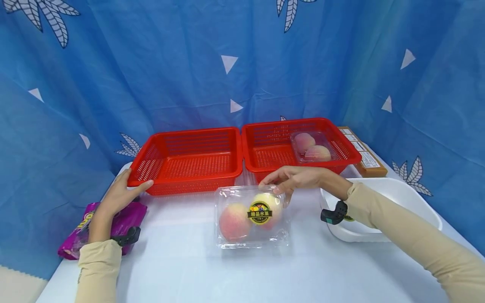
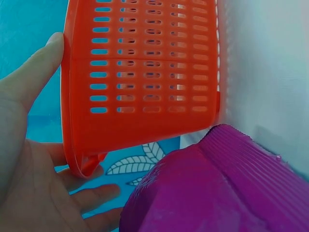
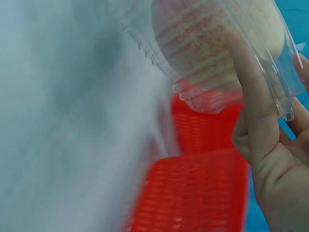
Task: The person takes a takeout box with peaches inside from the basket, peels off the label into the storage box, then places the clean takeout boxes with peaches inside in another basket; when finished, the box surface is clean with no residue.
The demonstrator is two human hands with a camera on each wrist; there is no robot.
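My right hand (image 1: 299,180) pinches the top right edge of a clear plastic clamshell box (image 1: 227,197), thumb in front and fingers behind. Two peaches (image 1: 235,222) show through it, and a round black and gold label (image 1: 259,213) sits on the lid. In the right wrist view the box (image 3: 212,99) tilts between thumb and fingers. My left hand (image 1: 120,194) spreads at the front left corner of an empty red basket (image 1: 189,185). Seen from the left wrist, the thumb touches the basket's rim (image 2: 70,96) and the other fingers extend past its corner.
A second red basket (image 1: 261,162) adjoins on the right, with another peach box (image 1: 316,148) inside. A purple bag (image 1: 132,216) lies under my left forearm. A white tub (image 1: 413,198) stands at right, beside a cardboard box (image 1: 369,162). A blue curtain (image 1: 182,71) backs the table.
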